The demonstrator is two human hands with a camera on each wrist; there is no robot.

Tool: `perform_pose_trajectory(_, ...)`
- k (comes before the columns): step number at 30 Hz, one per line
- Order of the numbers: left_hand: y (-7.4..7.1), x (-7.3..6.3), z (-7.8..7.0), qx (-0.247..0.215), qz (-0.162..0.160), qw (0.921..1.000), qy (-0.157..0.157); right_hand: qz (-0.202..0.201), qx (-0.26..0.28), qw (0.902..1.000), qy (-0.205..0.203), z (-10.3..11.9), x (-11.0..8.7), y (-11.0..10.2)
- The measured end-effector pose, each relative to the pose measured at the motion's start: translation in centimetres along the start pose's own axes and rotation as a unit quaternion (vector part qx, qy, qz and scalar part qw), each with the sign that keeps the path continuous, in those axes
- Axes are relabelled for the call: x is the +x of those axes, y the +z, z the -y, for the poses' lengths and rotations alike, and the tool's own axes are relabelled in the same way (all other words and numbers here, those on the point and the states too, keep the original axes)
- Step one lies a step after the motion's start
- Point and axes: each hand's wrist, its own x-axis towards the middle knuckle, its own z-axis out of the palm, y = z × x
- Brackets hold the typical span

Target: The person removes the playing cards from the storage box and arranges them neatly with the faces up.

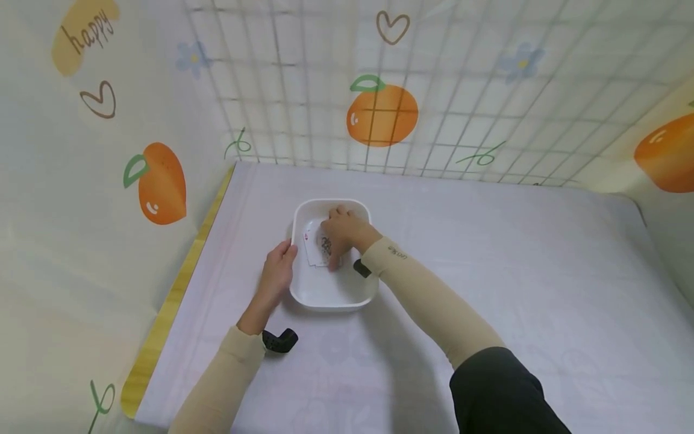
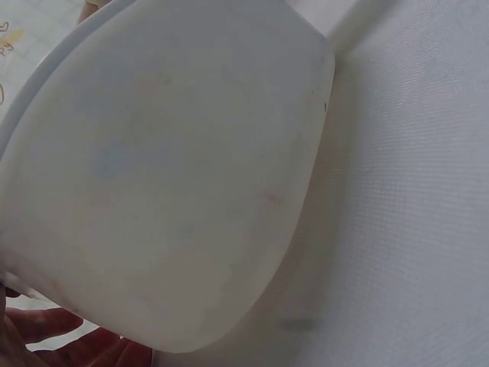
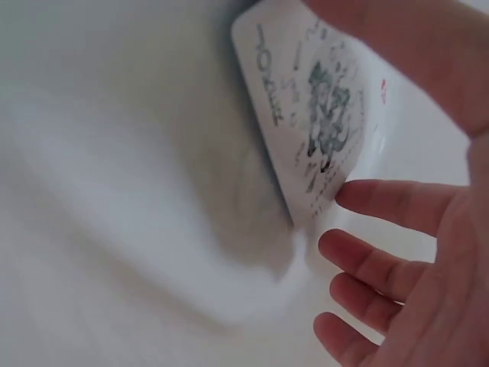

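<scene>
A white plastic tub with rounded corners stands on the table, a few playing cards inside it. My left hand grips the tub's left rim, thumb on top; in the left wrist view its fingers show beside the tub wall. My right hand reaches into the tub and holds the cards between thumb and index finger at opposite edges. The top one is a joker card, partly covered by the thumb; the right hand's other fingers are spread beyond its edge.
The table has a pale cloth and a yellow strip along its left edge. A white grid and printed curtain stand around it. A black wrist device juts from the left sleeve, another from the right.
</scene>
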Motion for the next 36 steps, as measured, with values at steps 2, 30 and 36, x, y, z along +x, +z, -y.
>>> perform_pose_trajectory(2,0.1,0.0,-0.1,0.001,0.000,1.0000,0.001,-0.004,-0.002,1.0000,-0.002,-0.2,-0.1,0.0)
perform_pose_trajectory(30,0.6,-0.2,-0.6,0.015,0.004,0.9998,0.016,-0.025,-0.018,0.9995,-0.007,-0.9,-3.5,-3.4)
perform_pose_trajectory(36,0.3,-0.3,-0.3,0.015,0.003,0.9999,-0.001,-0.025,0.003,0.9997,-0.007,-1.1,-4.4,-4.3)
